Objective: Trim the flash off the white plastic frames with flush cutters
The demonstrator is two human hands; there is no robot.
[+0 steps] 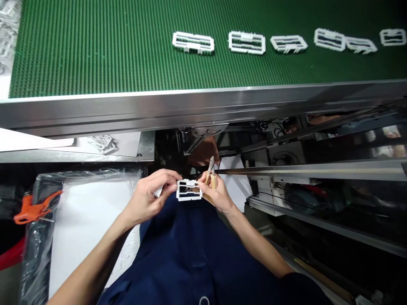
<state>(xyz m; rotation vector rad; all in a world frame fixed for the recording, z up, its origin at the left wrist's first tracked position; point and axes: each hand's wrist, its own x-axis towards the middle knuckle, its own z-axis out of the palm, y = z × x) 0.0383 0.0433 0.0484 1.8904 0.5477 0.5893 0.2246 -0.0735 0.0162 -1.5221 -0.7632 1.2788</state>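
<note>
Between both hands, white frame, long axis horizontal

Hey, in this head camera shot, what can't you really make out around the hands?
Head view, left hand: its fingers hide most of the small silver metal piece, so its shape is unclear.
Head view, right hand: its fingers cover much of the grips of the tan-handled metal pliers.
Head view, top left: the picture edge cuts off the pile of white plastic pieces.
</note>
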